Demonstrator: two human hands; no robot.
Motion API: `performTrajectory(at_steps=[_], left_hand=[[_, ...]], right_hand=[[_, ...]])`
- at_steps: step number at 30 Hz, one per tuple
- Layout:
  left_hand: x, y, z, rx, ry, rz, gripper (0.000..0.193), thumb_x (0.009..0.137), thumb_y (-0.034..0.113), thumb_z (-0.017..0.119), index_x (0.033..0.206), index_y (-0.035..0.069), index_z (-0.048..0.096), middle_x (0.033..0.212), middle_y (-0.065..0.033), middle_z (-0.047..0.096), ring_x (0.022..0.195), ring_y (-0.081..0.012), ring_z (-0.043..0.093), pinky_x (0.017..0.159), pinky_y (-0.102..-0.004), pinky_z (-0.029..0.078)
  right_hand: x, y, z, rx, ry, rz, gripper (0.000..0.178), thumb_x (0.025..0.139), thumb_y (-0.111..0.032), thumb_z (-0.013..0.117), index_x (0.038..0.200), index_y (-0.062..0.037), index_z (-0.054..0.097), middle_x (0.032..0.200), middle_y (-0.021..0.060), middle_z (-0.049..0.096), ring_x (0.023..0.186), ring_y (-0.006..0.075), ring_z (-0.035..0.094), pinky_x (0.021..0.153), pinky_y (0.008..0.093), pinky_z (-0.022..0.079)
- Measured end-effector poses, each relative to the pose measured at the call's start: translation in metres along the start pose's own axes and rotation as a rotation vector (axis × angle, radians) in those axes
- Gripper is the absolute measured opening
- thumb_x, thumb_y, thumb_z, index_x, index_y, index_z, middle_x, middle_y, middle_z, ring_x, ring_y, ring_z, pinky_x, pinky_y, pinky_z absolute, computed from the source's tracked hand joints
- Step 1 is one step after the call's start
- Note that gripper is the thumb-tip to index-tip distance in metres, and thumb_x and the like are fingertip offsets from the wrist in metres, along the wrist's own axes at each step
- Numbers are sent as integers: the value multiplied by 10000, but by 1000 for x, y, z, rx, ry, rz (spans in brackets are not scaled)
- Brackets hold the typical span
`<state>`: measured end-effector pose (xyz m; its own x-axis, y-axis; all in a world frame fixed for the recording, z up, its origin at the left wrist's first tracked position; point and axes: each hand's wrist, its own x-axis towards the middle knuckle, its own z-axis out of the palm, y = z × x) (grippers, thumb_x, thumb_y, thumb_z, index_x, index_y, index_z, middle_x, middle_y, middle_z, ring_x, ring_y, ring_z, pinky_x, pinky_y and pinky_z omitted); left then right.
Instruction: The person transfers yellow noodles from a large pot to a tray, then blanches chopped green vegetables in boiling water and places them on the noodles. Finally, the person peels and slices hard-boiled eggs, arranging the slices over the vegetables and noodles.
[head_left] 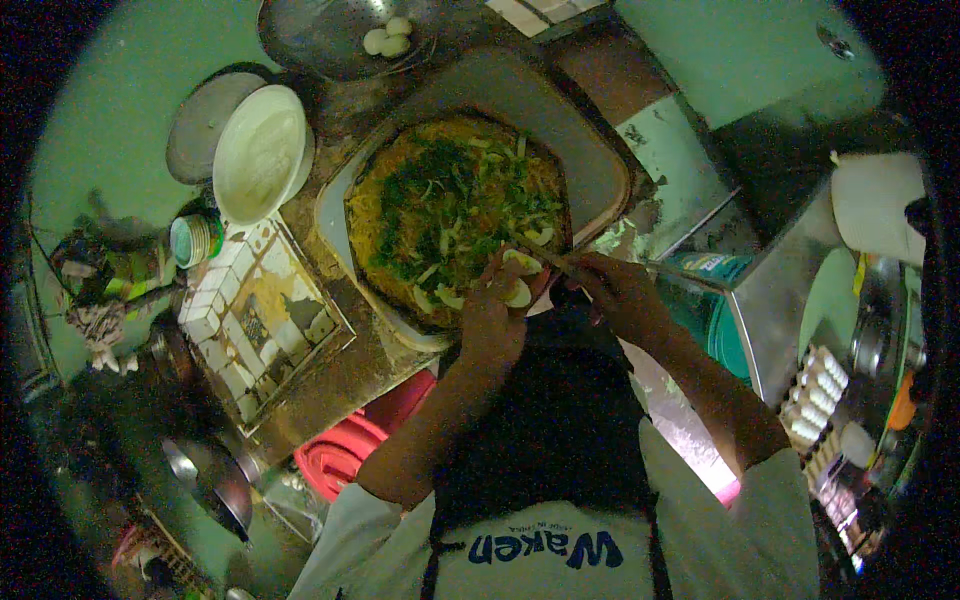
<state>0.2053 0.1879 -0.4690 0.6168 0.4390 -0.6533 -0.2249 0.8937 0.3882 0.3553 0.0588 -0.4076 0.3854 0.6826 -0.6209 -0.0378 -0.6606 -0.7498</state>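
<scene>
A wide round tray of yellowish noodles [365,200] topped with chopped green leaves and pale slices lies in front of me, inside a larger square-cornered pan [590,170]. My left hand [490,320] is closed around pieces of sliced boiled egg [519,293] over the near edge of the noodles. Beside it, my right hand [615,290] grips a knife [545,254], its thin blade pointing left toward the egg. More egg slices [450,298] lie on the noodles near the rim. Whole peeled eggs [396,45] sit in a metal wok [320,45] at the back.
A white oval bowl [260,150] stands left of the tray, near a green-and-white jar [195,240] and a worn tiled countertop [255,315]. Red plastic stools [345,450] are below the table. Egg trays [815,395] and a metal counter [790,290] are to the right.
</scene>
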Motion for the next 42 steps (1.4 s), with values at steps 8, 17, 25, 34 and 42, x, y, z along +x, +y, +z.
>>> performTrajectory(at_steps=[8, 17, 25, 34, 42], left_hand=[[-21, -29, 32, -37, 198, 143, 421, 945, 95, 650, 1306, -43, 485, 1253, -169, 608, 1172, -304, 613, 1004, -417, 545], [13, -39, 47, 125, 34, 249, 408, 969, 94, 602, 1342, -33, 494, 1270, -158, 580, 1182, -277, 586, 1053, -411, 519], [-1, -52, 45, 1486, 335, 659, 421, 901, -55, 585, 1312, 36, 557, 1309, -170, 570, 1207, -307, 578, 1045, -388, 500], [45, -48, 73, -476, 130, 245, 340, 951, 22, 596, 1285, 1, 542, 1257, -142, 590, 1177, -283, 589, 1044, -417, 515], [45, -45, 82, -412, 217, 330, 433, 985, 81, 580, 1385, -46, 470, 1270, -165, 582, 1180, -275, 588, 1059, -408, 514]], right_hand=[[-13, -9, -37, -94, -162, -296, 282, 988, -202, 600, 1227, -56, 633, 1063, 120, 695, 868, 214, 679, 755, 334, 551], [63, 13, -79, -371, -146, -535, 240, 994, -197, 577, 1156, -47, 672, 1025, 133, 714, 903, 288, 702, 812, 395, 547], [47, -24, -91, -215, -360, -176, 253, 990, -191, 580, 1173, -47, 678, 1004, 129, 727, 817, 251, 699, 782, 391, 557], [95, -31, -116, -515, -270, -453, 249, 988, -189, 589, 1158, -36, 688, 1000, 139, 731, 852, 237, 715, 771, 373, 561], [119, -54, -126, -215, -514, -21, 309, 1015, -264, 570, 1199, -29, 651, 870, 47, 690, 646, 111, 628, 547, 262, 511]])
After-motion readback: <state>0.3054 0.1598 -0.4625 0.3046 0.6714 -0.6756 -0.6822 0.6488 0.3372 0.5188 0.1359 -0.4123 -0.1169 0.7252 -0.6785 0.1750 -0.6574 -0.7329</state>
